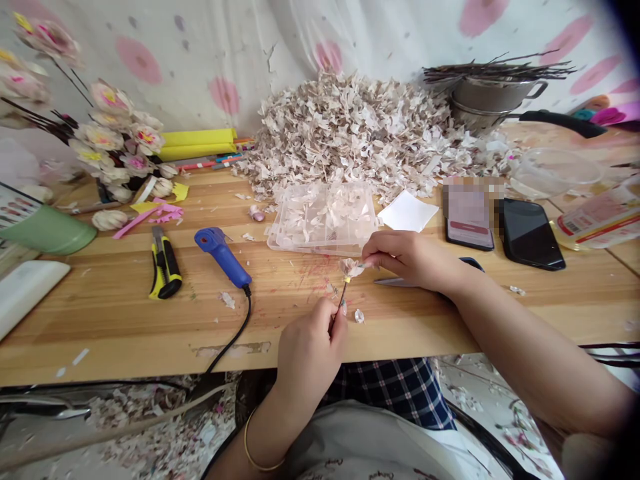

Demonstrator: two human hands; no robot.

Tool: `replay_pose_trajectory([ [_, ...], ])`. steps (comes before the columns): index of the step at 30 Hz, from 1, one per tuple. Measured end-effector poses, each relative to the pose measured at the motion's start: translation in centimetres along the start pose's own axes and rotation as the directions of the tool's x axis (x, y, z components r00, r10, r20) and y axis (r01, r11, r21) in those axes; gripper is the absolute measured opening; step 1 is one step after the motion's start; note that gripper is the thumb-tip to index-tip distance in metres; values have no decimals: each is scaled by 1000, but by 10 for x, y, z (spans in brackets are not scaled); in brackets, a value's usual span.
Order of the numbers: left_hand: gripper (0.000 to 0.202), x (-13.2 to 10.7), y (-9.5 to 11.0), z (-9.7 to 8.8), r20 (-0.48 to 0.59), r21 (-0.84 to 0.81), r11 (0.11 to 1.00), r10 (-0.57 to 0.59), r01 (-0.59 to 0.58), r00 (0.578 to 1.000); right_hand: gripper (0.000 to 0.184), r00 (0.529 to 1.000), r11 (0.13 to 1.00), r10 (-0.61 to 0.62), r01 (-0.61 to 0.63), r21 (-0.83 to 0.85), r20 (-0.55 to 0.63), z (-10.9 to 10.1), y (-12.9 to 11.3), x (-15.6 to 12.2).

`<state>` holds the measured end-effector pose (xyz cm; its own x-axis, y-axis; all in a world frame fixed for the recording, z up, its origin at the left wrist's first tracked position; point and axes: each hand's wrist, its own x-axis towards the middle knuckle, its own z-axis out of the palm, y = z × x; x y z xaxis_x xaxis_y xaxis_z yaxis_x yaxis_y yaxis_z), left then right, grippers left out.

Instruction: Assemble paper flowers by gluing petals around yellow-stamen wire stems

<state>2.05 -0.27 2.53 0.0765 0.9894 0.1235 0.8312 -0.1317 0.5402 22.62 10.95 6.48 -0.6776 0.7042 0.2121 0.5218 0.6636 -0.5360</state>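
My left hand is closed around a thin dark stick near the table's front edge, holding it upright at a slant. At the stick's tip sits a small pale petal cluster with a yellow centre. My right hand pinches that cluster from the right with thumb and fingers pressed together. A loose petal lies on the wooden table just beside my left hand. Behind my hands stands a clear plastic box with petals in it.
A blue glue gun with a black cord and a yellow utility knife lie at the left. A large heap of pale petals fills the back. Two phones and a white paper square lie right; finished flowers stand left.
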Motion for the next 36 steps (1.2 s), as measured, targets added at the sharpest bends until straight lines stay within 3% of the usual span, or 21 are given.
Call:
replay_pose_trajectory([
  [32, 24, 0, 1, 1, -2, -18, 1000, 6, -6, 1000, 11, 992, 995, -86, 80, -66, -95, 5, 0, -1],
  [36, 26, 1, 0, 1, 2, -68, 998, -13, 14, 1000, 11, 984, 996, -82, 75, -48, -158, 5, 0, -2],
])
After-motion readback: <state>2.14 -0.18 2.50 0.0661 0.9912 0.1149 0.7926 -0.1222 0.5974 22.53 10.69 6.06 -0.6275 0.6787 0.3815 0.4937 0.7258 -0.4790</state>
